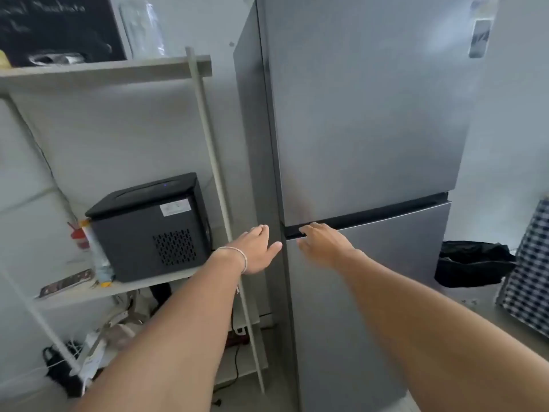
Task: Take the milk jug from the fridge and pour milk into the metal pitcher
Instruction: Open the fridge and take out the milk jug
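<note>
Hooking the closed fridge (371, 114) door seam, right hand (322, 242); left hand (255, 251) open, empty.

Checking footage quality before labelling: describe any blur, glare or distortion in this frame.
Head view: wide-angle bending bows the shelf post and fridge edges; soft glare at the door's upper right; chalkboard writing smeared; left hand and right hand fairly sharp.

Fridge (371, 114) shut, contents hidden; right fingertips (304, 230) tucked into door gap; chalkboard (59, 25) writing blurred.
</note>
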Demonstrator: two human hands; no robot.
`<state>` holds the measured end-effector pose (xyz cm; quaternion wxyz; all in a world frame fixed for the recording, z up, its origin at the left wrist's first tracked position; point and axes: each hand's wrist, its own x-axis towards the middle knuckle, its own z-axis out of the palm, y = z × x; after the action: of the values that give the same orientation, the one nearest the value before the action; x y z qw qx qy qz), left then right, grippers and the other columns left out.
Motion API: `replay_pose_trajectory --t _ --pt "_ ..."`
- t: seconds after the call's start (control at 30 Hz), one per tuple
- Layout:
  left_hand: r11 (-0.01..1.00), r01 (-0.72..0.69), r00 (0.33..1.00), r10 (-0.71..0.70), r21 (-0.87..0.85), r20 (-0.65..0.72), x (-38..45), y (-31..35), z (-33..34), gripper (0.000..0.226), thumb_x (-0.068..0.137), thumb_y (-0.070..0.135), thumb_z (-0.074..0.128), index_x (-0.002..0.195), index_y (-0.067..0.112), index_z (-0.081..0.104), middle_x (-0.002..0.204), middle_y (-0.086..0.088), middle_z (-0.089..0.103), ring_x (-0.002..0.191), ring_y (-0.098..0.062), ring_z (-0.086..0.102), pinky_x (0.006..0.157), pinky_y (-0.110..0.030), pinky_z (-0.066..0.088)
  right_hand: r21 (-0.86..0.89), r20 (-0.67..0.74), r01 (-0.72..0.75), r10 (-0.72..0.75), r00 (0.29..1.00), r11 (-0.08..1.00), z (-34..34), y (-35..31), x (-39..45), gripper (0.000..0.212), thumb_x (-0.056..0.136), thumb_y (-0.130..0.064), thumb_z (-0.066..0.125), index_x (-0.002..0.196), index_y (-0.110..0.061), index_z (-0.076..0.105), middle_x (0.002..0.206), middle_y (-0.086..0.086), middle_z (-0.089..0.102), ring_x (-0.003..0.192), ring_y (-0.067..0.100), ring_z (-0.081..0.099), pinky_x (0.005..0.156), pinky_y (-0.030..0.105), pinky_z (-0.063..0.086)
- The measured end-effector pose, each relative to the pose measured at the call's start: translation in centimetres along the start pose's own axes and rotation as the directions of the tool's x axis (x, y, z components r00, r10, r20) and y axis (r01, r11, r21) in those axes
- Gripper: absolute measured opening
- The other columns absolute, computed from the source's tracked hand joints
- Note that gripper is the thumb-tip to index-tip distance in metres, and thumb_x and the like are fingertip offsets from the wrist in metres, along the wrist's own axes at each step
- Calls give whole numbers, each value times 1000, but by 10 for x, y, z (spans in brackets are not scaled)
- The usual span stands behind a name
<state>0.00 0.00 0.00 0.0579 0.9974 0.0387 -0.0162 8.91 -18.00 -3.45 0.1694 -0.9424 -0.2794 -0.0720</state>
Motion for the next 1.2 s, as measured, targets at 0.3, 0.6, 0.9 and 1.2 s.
replay_pose_trajectory --t 0.3,0.6,0.9,1.2 --pt "999 -23 997 21 26 78 45 -17 10 77 102 59 17 160 9 5 169 -5 6 153 -25 18 122 -42 22 -30 -101 -69 66 993 997 43 -7 44 38 101 -32 38 100 -10 69 106 10 65 102 35 61 91 40 44" --pt "988 -139 986 131 72 105 61 -28 29 77 103 55 25 159 8 5 169 -8 8 152 -29 21 122 -42 24 188 -210 -284 321 923 940 62 -19 47 51 100 -48 39 88 -12 73 104 7 60 102 27 58 79 37 53" --pt "880 97 995 -104 -466 9 103 4 97 69 96 32 57 151 1 30 148 -19 43 138 -35 44 112 -40 38 120 -153 -216 233 960 969 59 0 45 34 103 -31 44 122 -12 64 122 5 58 120 26 51 88 41 52" --pt "601 135 963 -266 -788 -38 142 -4 146 48 69 43 64 97 5 60 100 -16 64 91 -33 66 72 -28 46 148 -100 -197 213 972 969 60 10 45 38 100 -25 50 134 -13 59 129 4 55 124 23 52 93 44 53"
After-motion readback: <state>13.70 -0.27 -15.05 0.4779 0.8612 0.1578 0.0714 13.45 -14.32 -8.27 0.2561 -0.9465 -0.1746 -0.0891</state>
